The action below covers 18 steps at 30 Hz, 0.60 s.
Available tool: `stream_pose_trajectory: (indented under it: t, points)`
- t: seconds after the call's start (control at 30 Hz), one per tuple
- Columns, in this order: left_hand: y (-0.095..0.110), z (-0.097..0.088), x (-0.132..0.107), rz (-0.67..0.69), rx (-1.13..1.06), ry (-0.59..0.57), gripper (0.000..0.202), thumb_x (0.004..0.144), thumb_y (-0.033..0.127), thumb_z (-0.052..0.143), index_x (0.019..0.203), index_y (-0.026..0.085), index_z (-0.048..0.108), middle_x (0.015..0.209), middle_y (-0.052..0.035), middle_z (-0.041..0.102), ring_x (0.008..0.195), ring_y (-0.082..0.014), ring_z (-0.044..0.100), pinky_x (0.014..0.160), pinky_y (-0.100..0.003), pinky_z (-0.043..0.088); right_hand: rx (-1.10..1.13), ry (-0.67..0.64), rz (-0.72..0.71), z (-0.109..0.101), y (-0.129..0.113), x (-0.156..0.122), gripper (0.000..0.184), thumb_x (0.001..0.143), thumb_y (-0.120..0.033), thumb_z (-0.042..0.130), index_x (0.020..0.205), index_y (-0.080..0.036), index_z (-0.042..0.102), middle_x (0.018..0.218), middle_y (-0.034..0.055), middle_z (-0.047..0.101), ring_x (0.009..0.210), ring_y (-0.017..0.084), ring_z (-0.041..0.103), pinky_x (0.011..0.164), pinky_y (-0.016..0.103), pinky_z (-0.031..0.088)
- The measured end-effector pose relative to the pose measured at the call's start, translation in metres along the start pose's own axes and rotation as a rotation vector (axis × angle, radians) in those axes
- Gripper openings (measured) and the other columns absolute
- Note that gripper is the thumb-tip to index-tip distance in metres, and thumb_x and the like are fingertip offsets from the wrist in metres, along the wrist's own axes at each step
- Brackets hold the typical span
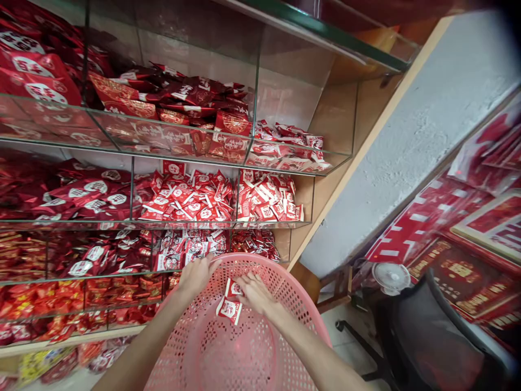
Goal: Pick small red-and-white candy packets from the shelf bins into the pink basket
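My left hand (197, 278) is closed on the far rim of a round pink plastic basket (299, 290) with a perforated wall. Over the inside of the basket, my right hand (255, 293) pinches small red-and-white wrapped packets (229, 309). Two of these packets show at its fingertips, one partly behind the fingers. Bare pink plastic shows at the bottom of the basket below them. Just beyond the rim, a glass-fronted shelf compartment holds similar small red-and-white packets (266, 198).
Glass shelves (183, 224) with dividers hold red packets on several levels. A wooden side panel (321, 201) ends them at the right, beside a grey wall (386, 125). At the lower right stand a black chair (431, 331) and red printed goods (459, 271).
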State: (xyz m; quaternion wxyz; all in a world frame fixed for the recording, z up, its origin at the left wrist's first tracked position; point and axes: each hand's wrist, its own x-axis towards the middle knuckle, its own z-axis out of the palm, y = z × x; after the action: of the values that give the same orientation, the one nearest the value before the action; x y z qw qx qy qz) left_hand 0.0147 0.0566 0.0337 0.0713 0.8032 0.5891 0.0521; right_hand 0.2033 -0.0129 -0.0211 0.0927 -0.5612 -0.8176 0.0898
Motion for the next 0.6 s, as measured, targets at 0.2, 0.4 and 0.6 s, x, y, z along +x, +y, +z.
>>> stream_pose_trajectory:
  t: [0.2,0.4,0.6]
  points:
    - [-0.001,0.001,0.0,0.008,-0.003,0.0,0.056,0.085,0.056,0.019,0.114,0.022,0.053,0.089,-0.0106,0.065,0.086,-0.0226,0.06,0.073,-0.031,0.042,-0.002,-0.019,-0.018,0.009,-0.003,0.0,0.037,0.08,-0.033,0.052,0.115,-0.023,0.045,0.107,0.0056,0.056,0.099,0.021,0.045,0.083,0.034,0.035]
    - [-0.004,0.007,0.005,0.021,-0.014,0.017,0.059,0.084,0.058,0.017,0.115,0.022,0.051,0.09,-0.0114,0.066,0.088,-0.0254,0.06,0.074,-0.034,0.042,-0.042,-0.075,-0.105,0.015,-0.005,-0.002,0.034,0.08,-0.033,0.052,0.112,-0.022,0.046,0.103,0.0043,0.057,0.098,0.02,0.047,0.084,0.033,0.035]
    - [0.003,0.001,0.004,0.019,0.015,0.0,0.059,0.084,0.058,0.017,0.113,0.022,0.052,0.088,-0.011,0.065,0.087,-0.0252,0.06,0.072,-0.033,0.042,-0.061,0.007,-0.096,0.012,-0.011,-0.008,0.038,0.081,-0.042,0.048,0.112,-0.02,0.046,0.102,0.0058,0.054,0.096,0.02,0.046,0.084,0.034,0.036]
